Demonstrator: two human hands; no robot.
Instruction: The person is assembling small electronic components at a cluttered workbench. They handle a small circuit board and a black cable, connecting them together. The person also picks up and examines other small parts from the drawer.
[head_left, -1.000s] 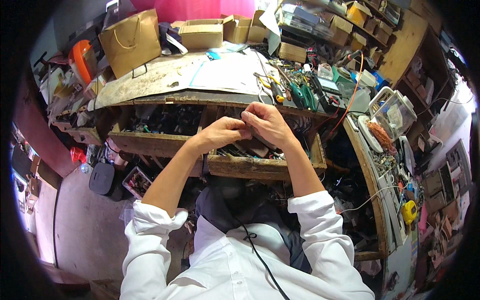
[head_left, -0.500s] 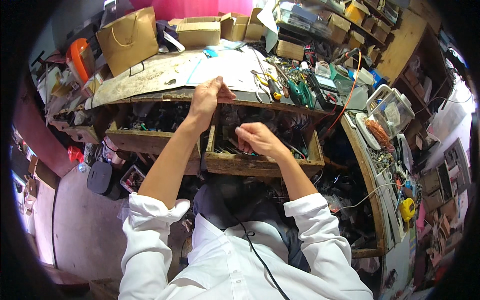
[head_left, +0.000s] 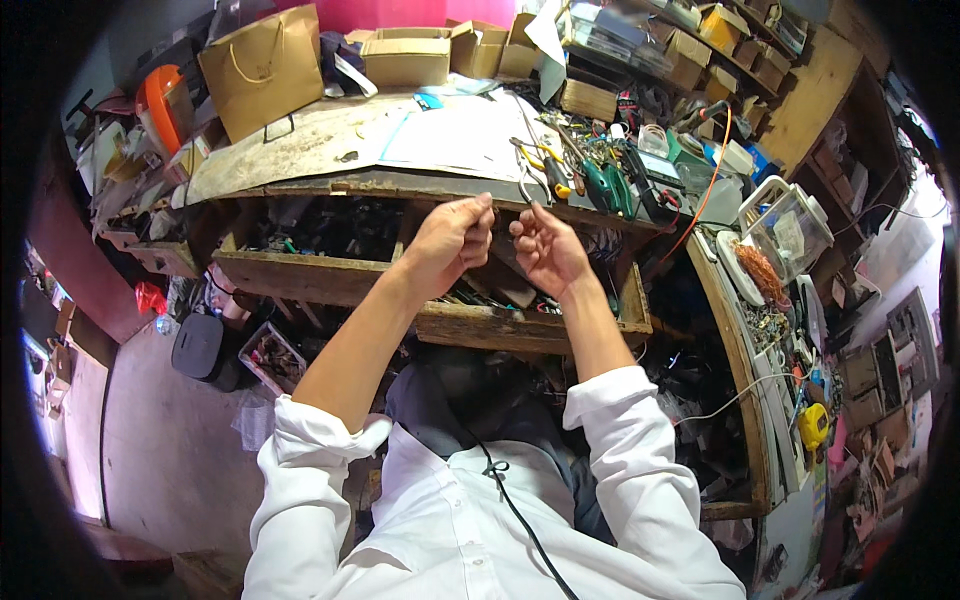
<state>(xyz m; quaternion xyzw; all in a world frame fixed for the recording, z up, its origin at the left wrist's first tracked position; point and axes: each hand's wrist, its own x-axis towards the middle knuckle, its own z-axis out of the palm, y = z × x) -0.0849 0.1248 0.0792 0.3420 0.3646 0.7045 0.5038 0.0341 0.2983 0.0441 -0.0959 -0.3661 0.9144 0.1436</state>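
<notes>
The person's left hand (head_left: 450,242) and right hand (head_left: 552,256) curl above a rough-grained wooden drawer (head_left: 500,331); cannot tell whether either pinches anything.

Bright light whitens the paper (head_left: 460,145), shadow fills the left drawer (head_left: 300,278), and fisheye distortion curves the outer view.

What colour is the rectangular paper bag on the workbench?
The rectangular paper bag is light brown, seen best in the head view.
</notes>
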